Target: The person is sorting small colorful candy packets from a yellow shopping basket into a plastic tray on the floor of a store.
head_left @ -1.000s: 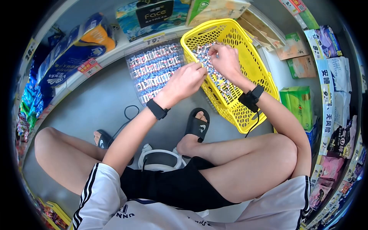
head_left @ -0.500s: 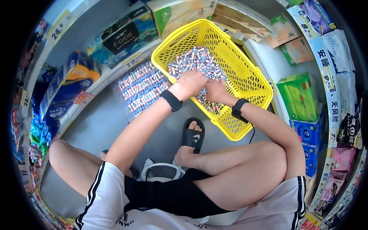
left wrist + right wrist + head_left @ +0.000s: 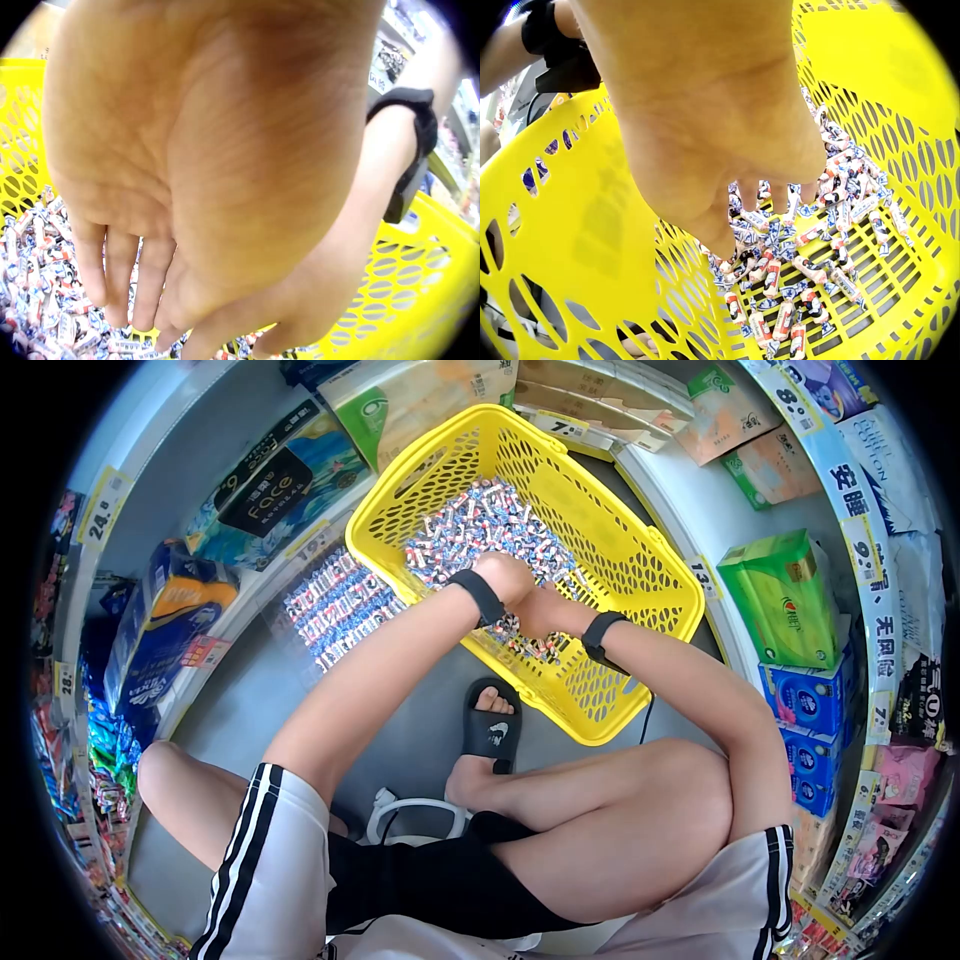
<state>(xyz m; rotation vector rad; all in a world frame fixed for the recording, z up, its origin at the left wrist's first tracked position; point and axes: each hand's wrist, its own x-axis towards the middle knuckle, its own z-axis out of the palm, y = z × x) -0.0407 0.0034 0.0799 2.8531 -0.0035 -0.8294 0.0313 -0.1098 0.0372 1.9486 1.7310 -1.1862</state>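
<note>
Wrapped candies point(image 3: 480, 530) in white, blue and red cover much of the floor of a yellow basket point(image 3: 625, 535). Both hands are down inside it, close together. In the left wrist view, the left hand point(image 3: 202, 157) has its fingers extended downward over the candies point(image 3: 45, 285). The right hand point(image 3: 712, 127) reaches down in the right wrist view, its fingertips among the candies point(image 3: 780, 315); its fingers look extended, and no candy is visibly gripped. Rows of candies point(image 3: 340, 605) lie in a clear tray left of the basket, partly hidden by its rim.
Shelves with tissue packs point(image 3: 785, 600) and price tags curve around both sides. A boxed tissue pack point(image 3: 275, 490) stands behind the tray. The person's sandalled foot point(image 3: 492, 725) and a white ring-shaped frame point(image 3: 415, 805) are near the basket's front.
Both hands have gone down into the basket, the left coming over from its rim to beside the right. The head view has shifted, so the basket appears further left.
</note>
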